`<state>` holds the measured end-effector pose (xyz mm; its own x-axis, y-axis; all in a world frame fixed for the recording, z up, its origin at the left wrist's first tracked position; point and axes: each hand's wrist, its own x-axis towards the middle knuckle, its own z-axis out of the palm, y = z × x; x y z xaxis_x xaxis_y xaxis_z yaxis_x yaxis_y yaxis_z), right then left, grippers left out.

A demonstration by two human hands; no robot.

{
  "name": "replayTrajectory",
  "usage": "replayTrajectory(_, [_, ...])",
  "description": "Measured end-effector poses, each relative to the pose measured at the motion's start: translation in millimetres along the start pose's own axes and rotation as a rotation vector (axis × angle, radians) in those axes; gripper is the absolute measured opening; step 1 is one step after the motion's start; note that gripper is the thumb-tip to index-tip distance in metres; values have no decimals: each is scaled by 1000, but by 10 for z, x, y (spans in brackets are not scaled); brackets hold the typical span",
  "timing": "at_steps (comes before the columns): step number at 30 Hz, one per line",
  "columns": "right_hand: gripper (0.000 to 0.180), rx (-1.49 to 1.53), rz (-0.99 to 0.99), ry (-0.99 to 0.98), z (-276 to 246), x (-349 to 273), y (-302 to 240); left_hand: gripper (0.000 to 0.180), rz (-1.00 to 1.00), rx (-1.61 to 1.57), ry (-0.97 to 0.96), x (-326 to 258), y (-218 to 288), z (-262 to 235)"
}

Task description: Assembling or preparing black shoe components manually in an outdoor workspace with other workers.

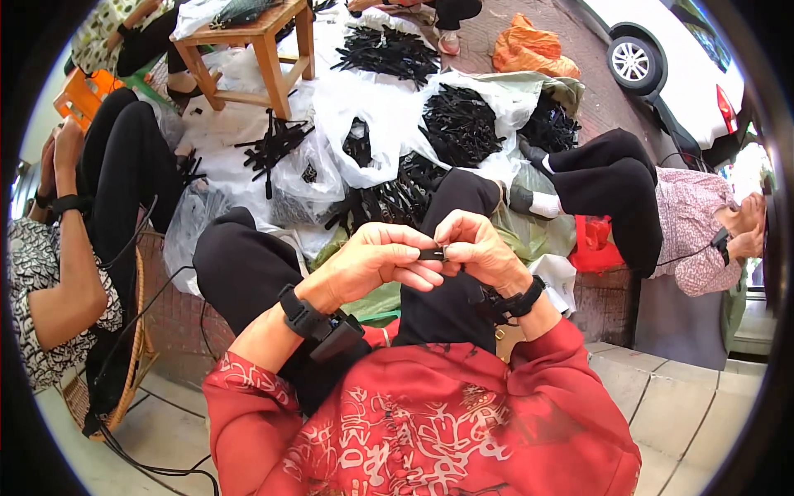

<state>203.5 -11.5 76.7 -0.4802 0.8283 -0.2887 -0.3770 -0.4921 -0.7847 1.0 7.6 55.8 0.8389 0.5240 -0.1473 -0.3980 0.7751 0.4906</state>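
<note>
In front of my lap, my left hand (374,261) pinches a small flat black piece (431,254) between thumb and fingers. My right hand (481,248) meets it from the other side, its thumb and index finger closed at the piece's right end. What exact kind of part it is cannot be made out, and whatever else lies between the right fingertips is hidden. Beyond my knees lies a heap of similar black strips (405,194), nearest to my hands.
More black strips are piled on white plastic sheeting (331,99) and in a white bag (364,165). A wooden stool (265,50) stands at the far left. People sit on both sides. An orange sack (533,50), a red bag (594,244) and a parked white car (670,50) are to the right.
</note>
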Motion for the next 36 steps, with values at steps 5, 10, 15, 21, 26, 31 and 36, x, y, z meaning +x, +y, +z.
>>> replayTrajectory(5, [15,153,6,-119,-38,12,73,24,-7,-80,-45,-35,-3,57])
replayTrajectory(10, [14,282,-7,-204,-48,26,80,26,-30,-111,-65,-38,43,84])
replayTrajectory(15, [19,-416,-194,-147,-11,-10,-103,23,-35,-130,-29,-43,-3,65])
replayTrajectory(21, [19,-775,-205,-100,113,-14,-257,14,-61,219,131,-29,87,129])
replayTrajectory(26, [20,-1043,-425,-110,108,17,-243,10,-139,250,153,-38,37,70])
replayTrajectory(31, [21,-1021,-481,-79,51,39,-250,11,-71,53,127,-71,20,105])
replayTrajectory(36, [21,-810,-358,-105,47,19,-276,14,-55,-21,96,-90,-7,125])
